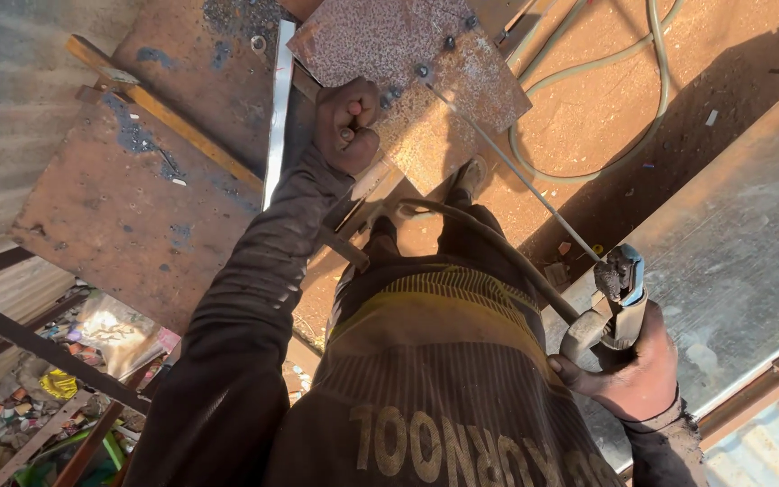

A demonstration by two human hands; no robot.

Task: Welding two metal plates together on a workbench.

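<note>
Right hand (637, 370) clenched on electrode holder (619, 293) at 4 o'clock; thin, stiff welding rod (516, 176) runs toward 11, likely brittle-coated, so grip the holder's handle. Left hand (346, 124) fisted on rusty plate (426, 54), heavy, rigid.

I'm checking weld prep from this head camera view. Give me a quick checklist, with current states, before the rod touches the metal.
1. Right hand grips the electrode holder: ok.
2. Welding rod clamped in the holder: ok.
3. Rod tip at the bolted rusty plate: ok, though contact cannot tell.
4. Left hand closed on something small by the plate: ok; what it holds, cannot tell.
5. Hands gloved: not ok, both bare.
6. Cable clear of the legs: not ok, it crosses them.
</note>
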